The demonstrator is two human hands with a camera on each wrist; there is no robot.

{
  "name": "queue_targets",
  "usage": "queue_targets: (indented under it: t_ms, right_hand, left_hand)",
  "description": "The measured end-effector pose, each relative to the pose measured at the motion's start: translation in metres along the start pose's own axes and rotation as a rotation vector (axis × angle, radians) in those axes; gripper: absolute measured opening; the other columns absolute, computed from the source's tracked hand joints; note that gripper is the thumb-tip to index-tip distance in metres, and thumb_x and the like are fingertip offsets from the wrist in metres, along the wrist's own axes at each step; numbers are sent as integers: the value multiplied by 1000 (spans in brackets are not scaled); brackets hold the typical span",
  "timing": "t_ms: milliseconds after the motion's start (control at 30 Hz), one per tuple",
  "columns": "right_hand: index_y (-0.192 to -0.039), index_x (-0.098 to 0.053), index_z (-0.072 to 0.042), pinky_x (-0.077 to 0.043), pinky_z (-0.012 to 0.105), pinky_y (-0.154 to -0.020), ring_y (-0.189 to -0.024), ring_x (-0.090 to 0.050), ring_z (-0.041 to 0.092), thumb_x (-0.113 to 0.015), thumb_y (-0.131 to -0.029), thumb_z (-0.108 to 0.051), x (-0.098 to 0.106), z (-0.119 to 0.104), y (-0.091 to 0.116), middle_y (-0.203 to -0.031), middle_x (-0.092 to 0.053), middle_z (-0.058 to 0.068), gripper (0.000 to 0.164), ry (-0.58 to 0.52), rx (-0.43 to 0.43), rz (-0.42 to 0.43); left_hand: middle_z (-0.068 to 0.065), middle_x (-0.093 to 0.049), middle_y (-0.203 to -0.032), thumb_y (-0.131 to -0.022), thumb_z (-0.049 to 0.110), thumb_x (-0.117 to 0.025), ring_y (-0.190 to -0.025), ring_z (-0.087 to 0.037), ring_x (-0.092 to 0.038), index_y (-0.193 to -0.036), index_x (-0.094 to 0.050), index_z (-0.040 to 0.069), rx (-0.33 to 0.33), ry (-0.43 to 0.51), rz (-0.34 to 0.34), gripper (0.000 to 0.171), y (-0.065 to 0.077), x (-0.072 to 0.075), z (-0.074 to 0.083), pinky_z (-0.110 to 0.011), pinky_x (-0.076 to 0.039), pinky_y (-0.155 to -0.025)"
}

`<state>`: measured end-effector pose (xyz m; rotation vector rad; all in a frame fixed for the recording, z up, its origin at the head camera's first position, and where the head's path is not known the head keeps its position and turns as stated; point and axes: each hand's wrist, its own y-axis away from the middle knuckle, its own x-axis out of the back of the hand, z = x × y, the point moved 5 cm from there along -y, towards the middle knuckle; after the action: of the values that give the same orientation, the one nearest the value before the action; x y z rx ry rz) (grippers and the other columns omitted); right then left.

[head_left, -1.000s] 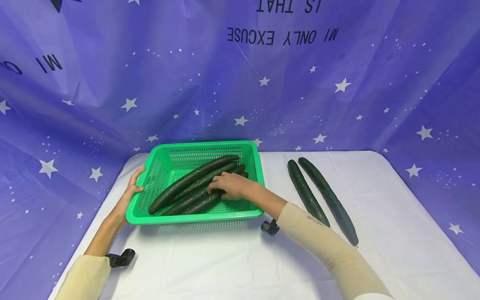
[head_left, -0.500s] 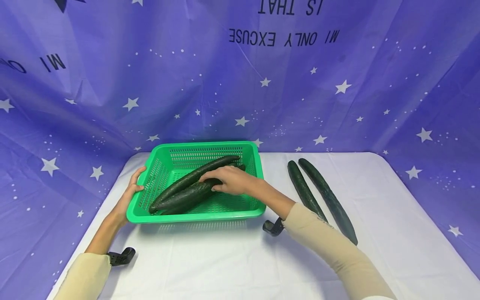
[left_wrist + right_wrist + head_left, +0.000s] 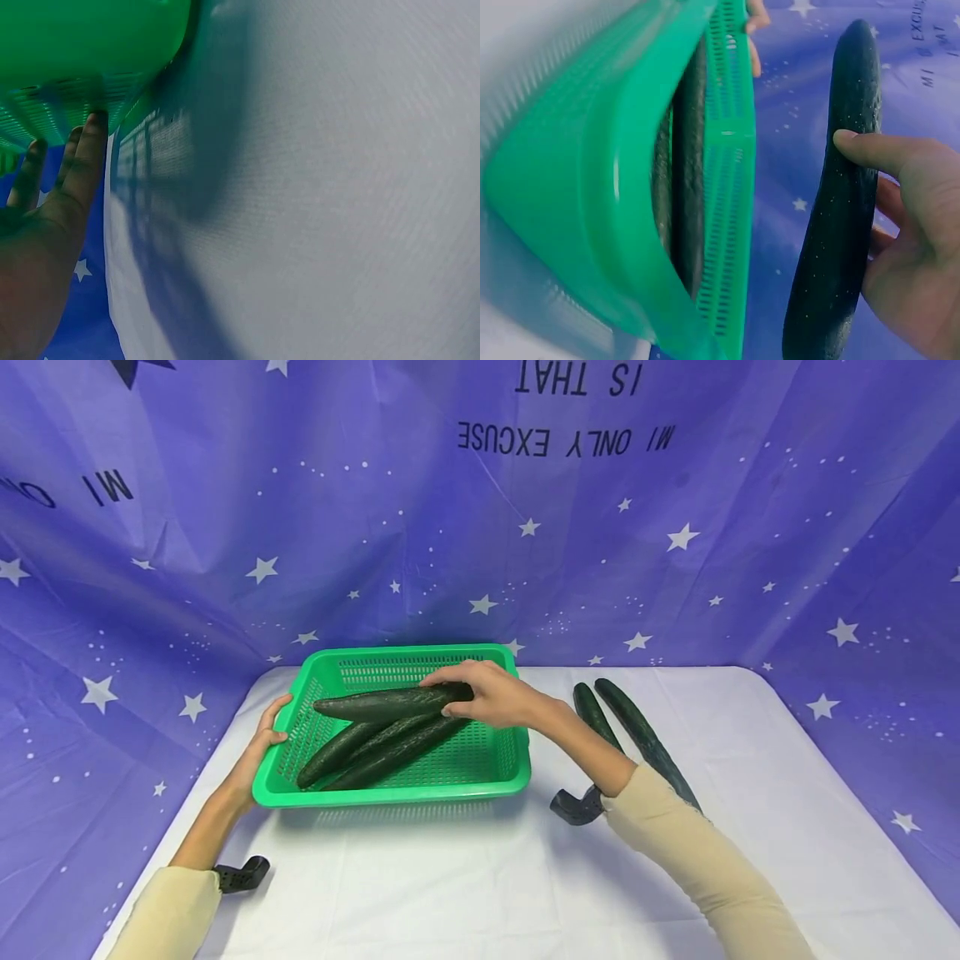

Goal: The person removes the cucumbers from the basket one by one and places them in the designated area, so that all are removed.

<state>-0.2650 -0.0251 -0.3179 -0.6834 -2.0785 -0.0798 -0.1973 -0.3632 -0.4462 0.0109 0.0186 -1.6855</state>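
My right hand (image 3: pixel 498 695) grips a dark green cucumber (image 3: pixel 375 703) by its right end, raised over the green plastic basket (image 3: pixel 397 795). The right wrist view shows the thumb across this cucumber (image 3: pixel 840 225) and fingers behind it. Below it, three more cucumbers (image 3: pixel 397 755) lie lengthwise inside the basket. At the basket's left side is my left hand (image 3: pixel 258 747). In the left wrist view its fingers (image 3: pixel 88 154) are straight, with their tips against the slotted outer wall.
Two cucumbers (image 3: pixel 647 731) lie side by side on the white cloth (image 3: pixel 420 893) to the right of the basket, partly behind my right forearm. A purple star-printed curtain (image 3: pixel 480 552) stands behind the table. Black wrist cameras (image 3: pixel 243 874) stick out from both wrists.
My right hand has taken hold of a cucumber among those in the basket and lifted it up and toward the back. The left hand and the basket stay in place.
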Motion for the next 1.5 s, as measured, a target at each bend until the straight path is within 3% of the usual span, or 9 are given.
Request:
queue_targets:
  t_ms: [67, 133, 233, 367, 500, 700, 967, 1267, 1500]
  right_hand:
    - [-139, -59, -12, -44, 31, -80, -85, -57, 9, -70, -94, -10, 7, 1, 7, -136, -59, 2, 46, -16, -7, 14]
    - [-139, -59, -11, -42, 30, -70, -62, -47, 7, -70, -94, -10, 15, 2, 14, -135, -60, 2, 46, -27, -21, 29]
    - [-138, -59, -11, -37, 31, -59, -49, -32, 9, -70, -94, -11, 27, 4, 28, -133, -61, 2, 46, -33, -43, 69]
    - [-136, -62, -10, -37, 32, -57, -54, -35, 12, -72, -91, -9, 44, 8, 50, -130, -63, 3, 46, -43, -72, 145]
    - [-135, -64, -12, -40, 32, -57, -70, -48, 16, -74, -90, -9, 59, 18, 74, -122, -66, 5, 46, -47, -151, 205]
    - [-135, -64, -13, -39, 29, -51, -66, -51, 20, -74, -89, -10, 74, 40, 115, -107, -68, 8, 47, -61, -294, 290]
    - [-132, -64, -6, -45, 26, -61, -82, -57, 24, -74, -90, -11, 88, 71, 175, -106, -68, 11, 44, 0, -424, 453]
    - [-132, -62, -2, -48, 20, -61, -78, -60, 11, -73, -90, -10, 93, 100, 234, -104, -68, 18, 44, 14, -532, 596]
    - [-135, -58, 2, -48, 18, -62, -79, -56, -3, -72, -92, -17, 84, 130, 280, -114, -65, 27, 50, -3, -688, 627]
  left_hand:
    - [-4, -29, -132, -101, 16, -26, -99, -12, -54, -152, -17, 42, 4, 1, 4, 58, 0, 0, 0, -27, -50, -77]
    - [-4, -28, -133, -101, 16, -26, -99, -11, -53, -152, -16, 42, 8, -6, 7, 59, 0, 0, 0, -27, -50, -77]
    - [-4, -27, -134, -101, 17, -26, -99, -11, -52, -153, -15, 42, 10, -21, 9, 59, -1, 0, 0, -26, -49, -78]
    - [-3, -27, -134, -101, 16, -26, -99, -11, -53, -154, -15, 42, 11, -13, 8, 59, -1, 0, 0, -26, -49, -78]
    - [-2, -27, -134, -101, 16, -26, -99, -11, -53, -154, -15, 42, 12, -15, 5, 59, 0, 0, 0, -26, -49, -77]
    - [-4, -27, -133, -102, 16, -26, -97, -11, -52, -153, -15, 42, 17, -25, 8, 58, 0, 0, 0, -26, -49, -76]
    - [-3, -28, -133, -102, 16, -26, -97, -11, -53, -154, -15, 40, -1, -28, 0, 58, 0, -1, 0, -26, -50, -76]
    - [-6, -25, -136, -102, 16, -24, -97, -12, -53, -154, -14, 40, -4, -37, 2, 58, 1, 0, 0, -26, -50, -75]
    - [-6, -26, -134, -102, 16, -25, -97, -12, -53, -153, -14, 40, -3, -40, -1, 58, 0, 0, 0, -27, -51, -74]
